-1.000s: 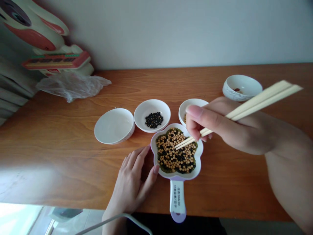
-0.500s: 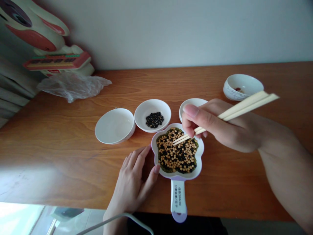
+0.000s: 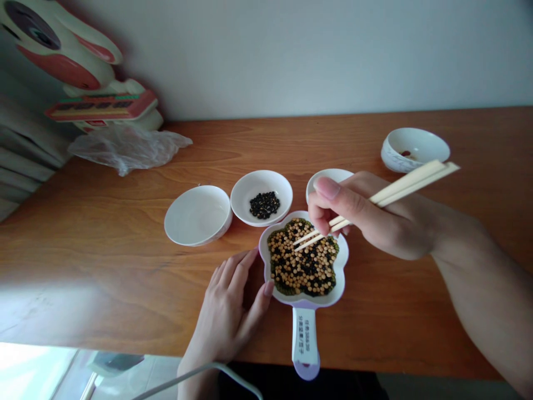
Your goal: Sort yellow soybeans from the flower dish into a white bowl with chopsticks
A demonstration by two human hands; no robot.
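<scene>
My right hand (image 3: 366, 214) grips a pair of wooden chopsticks (image 3: 400, 186), their tips slightly apart among the beans near the top middle of a flower-shaped pan (image 3: 345, 272). Yellow beans (image 3: 314, 261), black beans and some green ones lie mixed in the pan, whose white and purple handle points towards me. My left hand (image 3: 227, 303) rests at the pan's left side, thumb on the rim and fingertips against the outer wall. Behind the pan stands a white bowl (image 3: 283, 189) holding black beans (image 3: 265, 205). Another white bowl (image 3: 195, 216) is left of it. My right hand partly hides a third bowl (image 3: 328, 175).
At the back right stands a white bowl (image 3: 393, 158) with a few brown pieces. A clear plastic bag (image 3: 133, 150) lies at the back left before a dog-shaped toy keyboard (image 3: 104, 105). A grey cable (image 3: 200, 369) crosses near my left wrist.
The chopstick tips have spread a little apart, and their rear ends have swung slightly left and down. My left hand still touches the pan. The whole view has shifted slightly.
</scene>
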